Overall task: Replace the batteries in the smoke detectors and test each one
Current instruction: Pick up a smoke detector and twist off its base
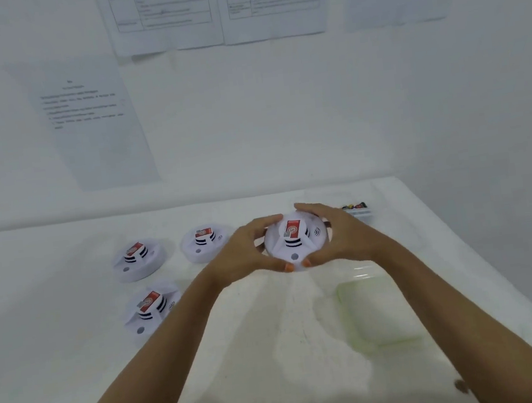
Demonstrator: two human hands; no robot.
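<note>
A round white smoke detector (295, 241) with a red label on top is held between both hands above the middle of the white table (78, 368). My left hand (247, 255) grips its left rim and my right hand (340, 236) grips its right rim, thumbs meeting at its near edge. Three more white detectors lie on the table to the left: one at the far left (137, 259), one beside it (205, 242), and one nearer to me (151, 310).
A clear container with small dark batteries (357, 208) sits at the far right behind my right hand. A clear greenish plastic tray (378, 312) lies on the table to the right. Printed papers (95, 124) hang on the white wall. The table's right edge runs diagonally.
</note>
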